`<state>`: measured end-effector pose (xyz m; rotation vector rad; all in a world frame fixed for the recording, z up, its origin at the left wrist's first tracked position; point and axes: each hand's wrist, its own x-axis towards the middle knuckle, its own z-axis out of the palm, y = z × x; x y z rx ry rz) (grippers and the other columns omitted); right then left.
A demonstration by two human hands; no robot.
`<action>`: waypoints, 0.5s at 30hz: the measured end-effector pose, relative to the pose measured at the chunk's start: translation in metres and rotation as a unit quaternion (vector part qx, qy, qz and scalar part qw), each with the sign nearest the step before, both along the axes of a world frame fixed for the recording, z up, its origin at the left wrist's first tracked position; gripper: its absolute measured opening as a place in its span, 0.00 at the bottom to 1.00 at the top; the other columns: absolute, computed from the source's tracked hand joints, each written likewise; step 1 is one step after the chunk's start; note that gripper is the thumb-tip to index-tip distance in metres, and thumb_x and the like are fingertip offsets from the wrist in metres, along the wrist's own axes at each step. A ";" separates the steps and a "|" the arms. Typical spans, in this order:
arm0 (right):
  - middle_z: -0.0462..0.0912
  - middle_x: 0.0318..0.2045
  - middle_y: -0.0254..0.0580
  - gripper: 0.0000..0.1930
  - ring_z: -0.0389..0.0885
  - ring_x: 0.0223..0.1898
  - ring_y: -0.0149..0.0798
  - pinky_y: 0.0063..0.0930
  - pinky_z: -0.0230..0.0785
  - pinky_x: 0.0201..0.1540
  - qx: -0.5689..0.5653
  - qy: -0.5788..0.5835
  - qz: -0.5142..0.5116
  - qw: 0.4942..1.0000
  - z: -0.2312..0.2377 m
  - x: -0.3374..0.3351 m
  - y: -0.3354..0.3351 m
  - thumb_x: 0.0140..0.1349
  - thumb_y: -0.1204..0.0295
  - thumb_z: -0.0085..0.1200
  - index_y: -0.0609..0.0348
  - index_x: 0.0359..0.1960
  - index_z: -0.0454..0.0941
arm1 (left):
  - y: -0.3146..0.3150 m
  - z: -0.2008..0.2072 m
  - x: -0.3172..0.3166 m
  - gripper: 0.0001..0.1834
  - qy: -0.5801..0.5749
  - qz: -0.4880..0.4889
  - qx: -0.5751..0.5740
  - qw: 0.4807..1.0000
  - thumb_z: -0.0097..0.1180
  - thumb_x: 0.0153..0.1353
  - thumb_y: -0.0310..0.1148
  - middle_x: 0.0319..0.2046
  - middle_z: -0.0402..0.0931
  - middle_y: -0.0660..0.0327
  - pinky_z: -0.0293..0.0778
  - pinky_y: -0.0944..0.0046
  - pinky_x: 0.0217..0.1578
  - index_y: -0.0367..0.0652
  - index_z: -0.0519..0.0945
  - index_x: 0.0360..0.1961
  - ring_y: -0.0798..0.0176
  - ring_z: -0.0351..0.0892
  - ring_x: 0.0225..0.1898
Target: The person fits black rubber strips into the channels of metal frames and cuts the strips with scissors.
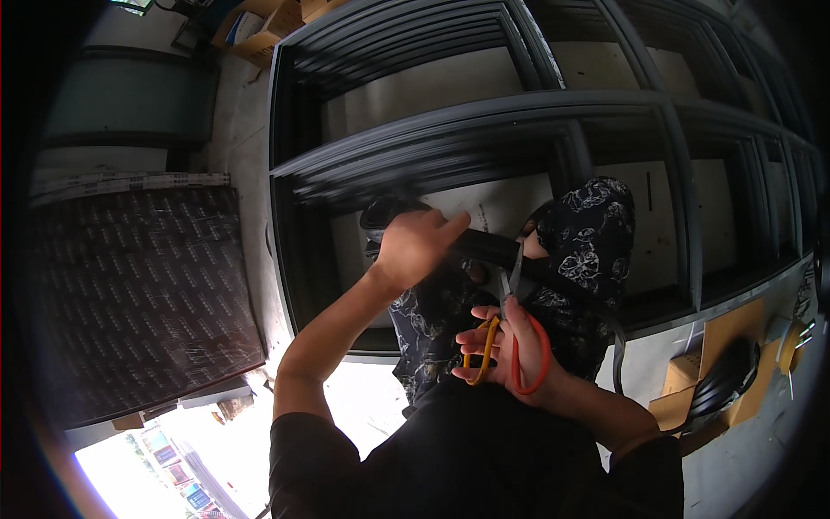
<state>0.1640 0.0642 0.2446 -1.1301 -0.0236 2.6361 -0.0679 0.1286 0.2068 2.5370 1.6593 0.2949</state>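
Note:
My left hand [413, 246] is closed around a flat black strip [491, 248], which looks like a rubber seal, and holds it out over my lap. My right hand [545, 374] holds a pair of scissors [544, 346] with one red and one yellow handle loop, fingers through the loops. The scissor blades are parted and point away from me, with their tips at the strip just right of my left hand. Beyond the blades the strip runs right over my patterned trousers and hangs down beside my knee. Whether the blades are cutting into it cannot be made out.
Large dark grey metal frames [484, 108] lie stacked in front of me, under my legs. At right, an open cardboard box [745, 316] contains a coil of black strip [729, 374]. A dark wrapped stack [147, 285] stands left. Another cardboard box [275, 30] sits at the far left.

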 end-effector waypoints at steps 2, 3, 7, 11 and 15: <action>0.71 0.47 0.54 0.37 0.72 0.51 0.43 0.52 0.75 0.51 -0.008 -0.002 0.006 1.000 0.002 0.002 -0.001 0.66 0.38 0.39 0.59 0.61 0.54 | -0.002 0.001 -0.001 0.20 -0.001 0.003 0.006 1.000 0.56 0.51 0.28 0.24 0.72 0.61 0.73 0.57 0.25 0.52 0.76 0.47 0.54 0.77 0.27; 0.71 0.47 0.54 0.37 0.72 0.51 0.42 0.52 0.75 0.51 -0.016 -0.004 0.011 1.000 0.003 0.003 -0.002 0.66 0.38 0.39 0.59 0.61 0.55 | -0.002 0.001 -0.001 0.20 -0.002 0.004 0.005 1.000 0.56 0.51 0.28 0.24 0.72 0.61 0.73 0.57 0.25 0.52 0.76 0.47 0.54 0.77 0.27; 0.72 0.47 0.54 0.37 0.72 0.51 0.42 0.51 0.76 0.50 -0.012 -0.005 0.013 1.000 0.000 0.003 -0.003 0.66 0.38 0.39 0.59 0.60 0.55 | -0.005 -0.003 -0.002 0.19 -0.021 0.004 0.006 1.000 0.55 0.51 0.28 0.24 0.72 0.61 0.73 0.58 0.24 0.51 0.77 0.47 0.54 0.77 0.26; 0.72 0.44 0.50 0.37 0.72 0.47 0.39 0.49 0.77 0.49 0.001 -0.036 0.004 0.999 -0.004 -0.001 0.000 0.67 0.39 0.40 0.62 0.61 0.56 | -0.007 -0.003 -0.003 0.19 -0.013 0.000 0.001 1.000 0.55 0.51 0.28 0.24 0.72 0.61 0.73 0.58 0.25 0.51 0.78 0.47 0.55 0.77 0.27; 0.71 0.37 0.45 0.40 0.73 0.40 0.35 0.42 0.78 0.46 0.043 -0.071 0.010 0.996 -0.002 -0.003 0.000 0.66 0.38 0.42 0.66 0.61 0.57 | -0.011 -0.007 -0.003 0.19 -0.017 -0.008 -0.005 1.000 0.55 0.52 0.29 0.25 0.72 0.61 0.73 0.58 0.27 0.52 0.78 0.47 0.55 0.77 0.28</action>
